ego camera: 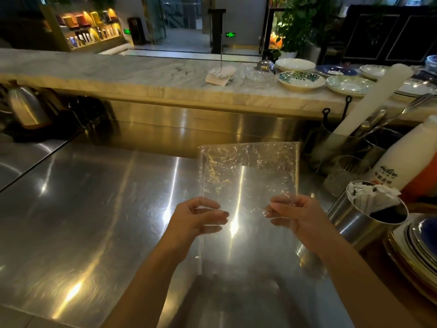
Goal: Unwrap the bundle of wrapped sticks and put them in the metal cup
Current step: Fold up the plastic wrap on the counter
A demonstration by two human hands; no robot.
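A clear, crinkled plastic wrapper (248, 171) is held flat and upright over the steel counter (94, 209). My left hand (198, 218) pinches its lower left edge and my right hand (298, 214) pinches its lower right edge. The wrapper looks empty. To the right stands the metal cup (357, 223), tilted slightly, with several paper-wrapped sticks (371, 195) poking out of its mouth.
A white squeeze bottle (402, 159) and an orange container (423, 183) stand behind the cup. A utensil holder (340, 147) with a white roll is further back. Stacked plates (418, 252) sit at the right edge. Bowls (300, 79) line the marble ledge. A kettle (26, 105) stands far left.
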